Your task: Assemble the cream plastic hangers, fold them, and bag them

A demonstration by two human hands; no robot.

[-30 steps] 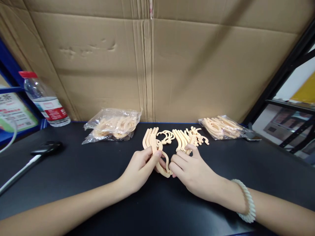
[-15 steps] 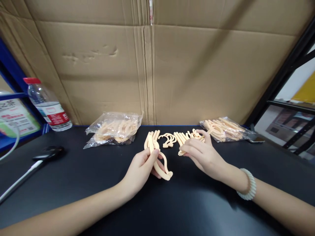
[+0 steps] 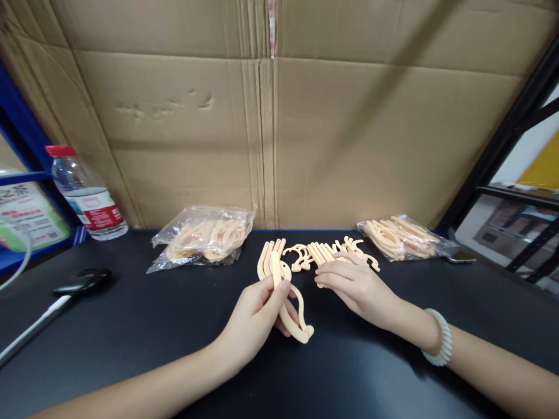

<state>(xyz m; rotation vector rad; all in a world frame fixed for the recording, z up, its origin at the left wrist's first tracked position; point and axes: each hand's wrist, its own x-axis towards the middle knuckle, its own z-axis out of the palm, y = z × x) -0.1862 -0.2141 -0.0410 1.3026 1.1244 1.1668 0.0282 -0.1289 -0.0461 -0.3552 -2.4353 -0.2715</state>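
The curved pieces are held over the table, pinched between the thumb and bent fingers of the left hand. The right hand is laid over the strips, to the right of these; whether one is gripped by its curled fingers cannot be told. The pinch should be kept steady but light, so that the meeting ends are not twisted. On the bottle a red and white label is seen, but its brand cannot be read; the characters on the sheet are also too blurred
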